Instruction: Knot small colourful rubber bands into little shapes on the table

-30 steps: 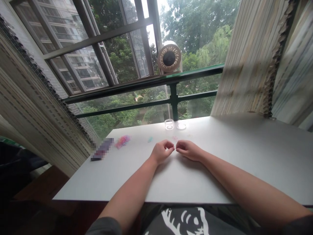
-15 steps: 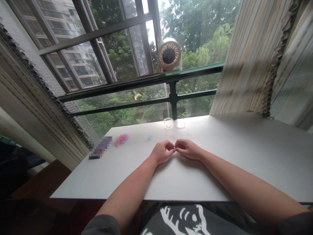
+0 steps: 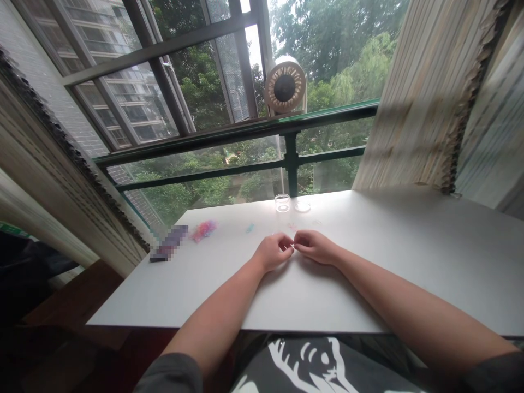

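Both hands are together over the middle of the white table (image 3: 196, 295), fingertips nearly meeting. My left hand (image 3: 273, 252) is closed in a pinch, thumb against fingers. Facing it, my right hand (image 3: 315, 246) pinches too, with its fingers curled. Whatever they hold between the fingertips is too small to make out. Just beyond the hands lie a few small pink pieces (image 3: 291, 226). To their left is a small teal piece (image 3: 250, 228), and farther left a loose pile of multicoloured bits (image 3: 203, 231), red, pink and purple.
A clear round container (image 3: 282, 203) stands at the table's far edge, beside a clear round lid (image 3: 303, 207). A blurred-out dark object (image 3: 170, 243) lies at the left edge. Behind are a green railing (image 3: 291, 158), a round fan (image 3: 285, 87) and curtains on both sides.
The camera view has shifted slightly. Both hands stay pinched together at the same spot, with only a tiny movement of the fingers.
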Demonstrator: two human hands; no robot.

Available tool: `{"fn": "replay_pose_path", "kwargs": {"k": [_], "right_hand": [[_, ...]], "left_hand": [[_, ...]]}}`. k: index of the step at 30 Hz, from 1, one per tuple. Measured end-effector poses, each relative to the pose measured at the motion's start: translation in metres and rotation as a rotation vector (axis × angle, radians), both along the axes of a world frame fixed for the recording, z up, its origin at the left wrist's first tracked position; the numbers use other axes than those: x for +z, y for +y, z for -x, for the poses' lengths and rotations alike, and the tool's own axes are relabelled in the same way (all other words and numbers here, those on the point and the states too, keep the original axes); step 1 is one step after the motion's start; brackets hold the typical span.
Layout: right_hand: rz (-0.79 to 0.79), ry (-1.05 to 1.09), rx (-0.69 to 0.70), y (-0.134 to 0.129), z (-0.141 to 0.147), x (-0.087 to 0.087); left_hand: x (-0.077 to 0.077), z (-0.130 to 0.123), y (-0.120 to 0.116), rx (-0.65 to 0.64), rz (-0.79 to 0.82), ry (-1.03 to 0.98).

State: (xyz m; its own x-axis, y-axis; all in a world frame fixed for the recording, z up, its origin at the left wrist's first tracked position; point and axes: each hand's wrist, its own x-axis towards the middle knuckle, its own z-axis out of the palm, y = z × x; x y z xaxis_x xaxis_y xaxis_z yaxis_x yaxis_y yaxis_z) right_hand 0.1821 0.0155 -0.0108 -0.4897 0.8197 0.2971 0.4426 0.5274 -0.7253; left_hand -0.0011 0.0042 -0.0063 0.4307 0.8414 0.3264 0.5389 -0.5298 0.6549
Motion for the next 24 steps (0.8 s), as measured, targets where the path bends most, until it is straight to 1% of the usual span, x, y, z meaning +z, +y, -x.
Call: {"fn": "replay_pose_path", "kwargs": {"k": [9, 19, 24], "right_hand": [[0.003, 0.006, 0.008, 0.001, -0.001, -0.0006], [0.008, 0.012, 0.0, 0.0011, -0.0011, -0.0011], [0.009, 0.023, 0.001, 0.0013, -0.0017, -0.0016]], "left_hand": [[0.0, 0.0021, 0.0014, 0.033, 0.004, -0.006], [-0.0015, 0.0027, 0.0021, 0.04, -0.002, -0.023], [-0.0033, 0.003, 0.0031, 0.04, 0.038, 0.03]]}}
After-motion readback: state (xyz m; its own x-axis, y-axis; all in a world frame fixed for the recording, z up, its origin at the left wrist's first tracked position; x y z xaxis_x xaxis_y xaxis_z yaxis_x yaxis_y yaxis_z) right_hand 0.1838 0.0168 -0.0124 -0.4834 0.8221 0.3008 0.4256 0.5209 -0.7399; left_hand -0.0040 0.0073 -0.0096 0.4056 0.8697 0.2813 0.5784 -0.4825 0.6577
